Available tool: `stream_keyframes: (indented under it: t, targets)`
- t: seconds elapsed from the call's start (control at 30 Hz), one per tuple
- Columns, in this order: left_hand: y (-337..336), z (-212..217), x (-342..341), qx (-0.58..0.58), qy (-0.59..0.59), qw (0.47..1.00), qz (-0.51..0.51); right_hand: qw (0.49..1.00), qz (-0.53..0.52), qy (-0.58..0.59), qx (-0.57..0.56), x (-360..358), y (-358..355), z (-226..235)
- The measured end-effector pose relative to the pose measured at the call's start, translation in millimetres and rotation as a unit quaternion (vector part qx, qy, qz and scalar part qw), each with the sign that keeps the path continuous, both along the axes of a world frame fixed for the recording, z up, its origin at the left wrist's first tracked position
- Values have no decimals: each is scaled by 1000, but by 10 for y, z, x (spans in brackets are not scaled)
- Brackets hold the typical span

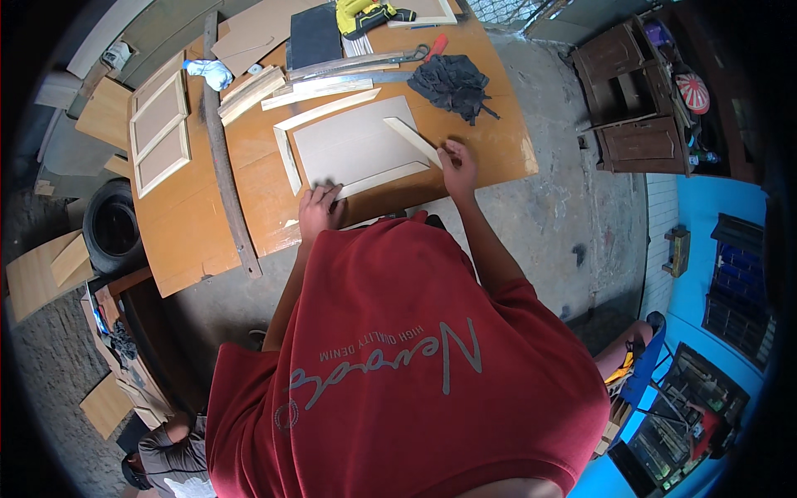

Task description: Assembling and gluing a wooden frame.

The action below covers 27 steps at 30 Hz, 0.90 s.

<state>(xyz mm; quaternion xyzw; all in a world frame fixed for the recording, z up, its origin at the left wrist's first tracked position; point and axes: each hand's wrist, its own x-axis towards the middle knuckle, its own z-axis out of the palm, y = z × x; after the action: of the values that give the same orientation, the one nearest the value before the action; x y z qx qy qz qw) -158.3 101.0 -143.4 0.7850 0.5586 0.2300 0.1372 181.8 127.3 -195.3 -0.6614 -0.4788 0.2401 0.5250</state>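
Note:
A pale rectangular panel (357, 137) lies on the orange-brown table, with light wooden frame strips around it. Along its near edge runs a mitred strip (386, 178), and at its left end my left hand (320, 209) is closed on it, fingers bent. My right hand (458, 168) pinches the lower end of another wooden strip (411, 139). That strip slants over the panel's right side, its far end pointing up and left. A left strip (287, 160) and a far strip (336, 109) meet at the panel's far left corner.
A long dark wooden bar (222, 158) crosses the table (187, 241) at left, beside finished frames (160, 124). Farther back lie loose strips (253, 93), a black cloth (452, 85) and a yellow power tool (365, 17). A tyre (114, 227) stands left of the table; another person (174, 452) is at lower left.

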Motion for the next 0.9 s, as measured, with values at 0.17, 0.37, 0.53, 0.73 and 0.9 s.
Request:
stream_keyframes:
  t: [0.17,0.37,0.53,0.73,0.9]
  targets:
    - [25,-11,-30,-10,3,1000,-4,991,78,37,-101,47,51,105]
    - [8,7,-23,1,1,1000,-5,970,141,-83,-180,7,238,158]
    - [-5,-54,-28,-6,9,1000,5,983,81,-87,-137,-101,411,197]
    - [-27,-79,-12,4,-3,1000,12,981,140,-64,-118,-155,467,176]
    - [-20,-82,-7,14,-1,1000,11,973,152,-88,-149,-113,444,171]
